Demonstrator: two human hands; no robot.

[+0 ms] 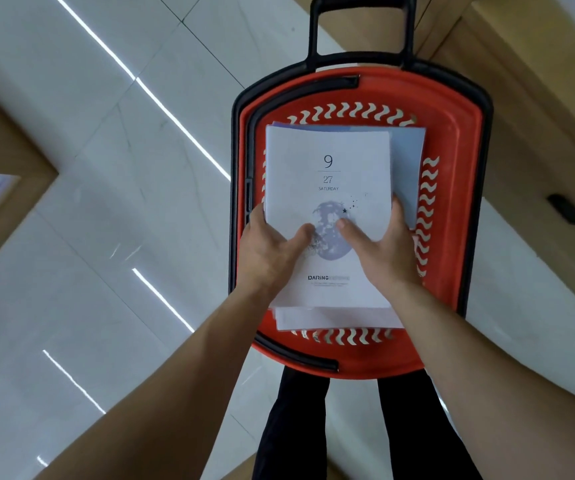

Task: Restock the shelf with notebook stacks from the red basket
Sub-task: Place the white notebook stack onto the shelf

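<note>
Both hands reach down into the red basket (459, 209) standing on the pale tiled floor (89, 202), and each grip is clamped on the notebook stack (327, 168): the left hand (272, 247) holds its left edge, the right hand (383, 251) its right edge, thumbs pressed on the white top cover. The stack sits inside the basket and is untidy, with a blue cover (409, 168) jutting out to the right and loose white sheets poking from the near end. The likely trouble is that lower notebooks slide free during the lift, since only the sides are pinched and the covers look slick; a corner could also catch on the basket's black handle (362, 15)
</note>
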